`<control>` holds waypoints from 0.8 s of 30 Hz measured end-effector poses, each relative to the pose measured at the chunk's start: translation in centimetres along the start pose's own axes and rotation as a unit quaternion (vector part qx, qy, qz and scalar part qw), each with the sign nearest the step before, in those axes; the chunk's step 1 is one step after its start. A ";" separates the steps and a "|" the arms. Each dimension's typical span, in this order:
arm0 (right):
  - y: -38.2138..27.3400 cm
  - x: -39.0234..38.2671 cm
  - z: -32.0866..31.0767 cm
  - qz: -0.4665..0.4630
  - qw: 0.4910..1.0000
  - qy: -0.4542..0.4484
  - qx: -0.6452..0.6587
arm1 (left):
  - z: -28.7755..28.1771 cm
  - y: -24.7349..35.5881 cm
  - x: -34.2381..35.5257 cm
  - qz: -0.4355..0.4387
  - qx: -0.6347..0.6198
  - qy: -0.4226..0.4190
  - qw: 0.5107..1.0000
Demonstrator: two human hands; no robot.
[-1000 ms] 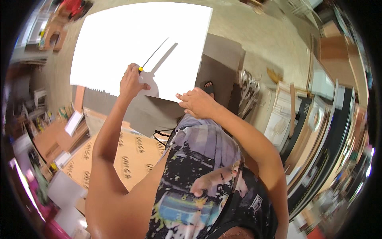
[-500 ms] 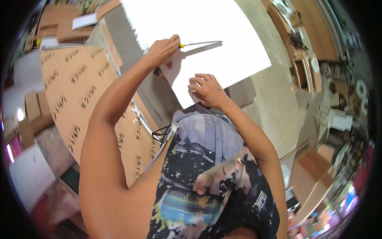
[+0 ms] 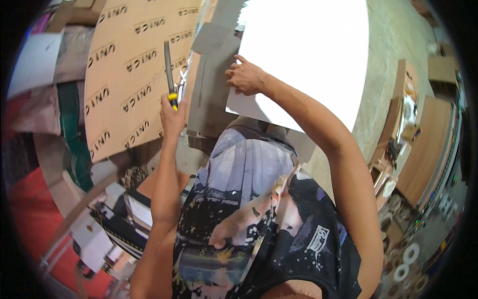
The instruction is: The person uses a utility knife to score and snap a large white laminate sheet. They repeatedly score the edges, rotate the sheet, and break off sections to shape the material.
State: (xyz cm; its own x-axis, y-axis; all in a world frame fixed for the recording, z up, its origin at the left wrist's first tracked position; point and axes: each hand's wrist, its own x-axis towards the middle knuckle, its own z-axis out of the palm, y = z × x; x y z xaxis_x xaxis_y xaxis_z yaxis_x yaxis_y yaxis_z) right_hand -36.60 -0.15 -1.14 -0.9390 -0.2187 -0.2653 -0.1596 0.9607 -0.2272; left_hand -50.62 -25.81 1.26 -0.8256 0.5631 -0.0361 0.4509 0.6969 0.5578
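Observation:
My left hand (image 3: 173, 118) is closed around the yellow and black handle of a file (image 3: 168, 62). Its long grey blade points away from me, above a printed tan board at the left. My right hand (image 3: 247, 79) lies on the left edge of a large white sheet (image 3: 308, 55), fingers apart and slightly bent, holding no tool. Some fingertips reach past that edge, over the grey surface (image 3: 214, 82) beneath. Farther off, the sheet's left edge looks ragged.
The tan board (image 3: 117, 74) with repeated dark print stands to my left. Wooden panels (image 3: 425, 149) and white rings (image 3: 411, 253) lie at the right. Lower left, a red surface (image 3: 35, 204) and assorted goods (image 3: 94, 244) are in view.
The left hand has carried the file off the white sheet to the left, toward the tan board. My right hand has shifted to the sheet's left edge. The view has turned left.

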 end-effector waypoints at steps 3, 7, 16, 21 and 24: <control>0.9 0.2 1.4 -0.058 0.995 0.072 0.029 | -1.5 0.1 -7.0 -0.159 -0.105 -0.074 0.979; 1.4 0.4 2.0 -0.099 0.980 0.115 0.127 | 0.9 3.2 -12.8 -0.244 -0.313 -0.061 0.916; 4.2 2.9 0.7 -0.155 0.968 0.121 0.156 | 2.5 5.9 -9.8 -0.300 -0.369 -0.245 0.845; 5.9 3.8 -1.8 -0.179 0.969 -0.003 0.173 | 3.0 6.8 -6.4 -0.254 -0.387 -0.270 0.844; 7.1 4.8 -3.4 -0.167 0.964 -0.069 0.194 | 4.1 6.9 -5.5 -0.251 -0.418 -0.301 0.819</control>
State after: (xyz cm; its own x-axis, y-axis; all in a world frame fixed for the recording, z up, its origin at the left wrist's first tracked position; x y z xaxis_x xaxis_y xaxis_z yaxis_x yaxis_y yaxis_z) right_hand -43.27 6.17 -0.86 -0.8011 -0.5512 -0.2332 -0.2948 0.7025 -0.6478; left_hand -41.63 -22.28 1.94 -0.4049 0.5916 -0.6972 -0.4919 0.5018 0.7115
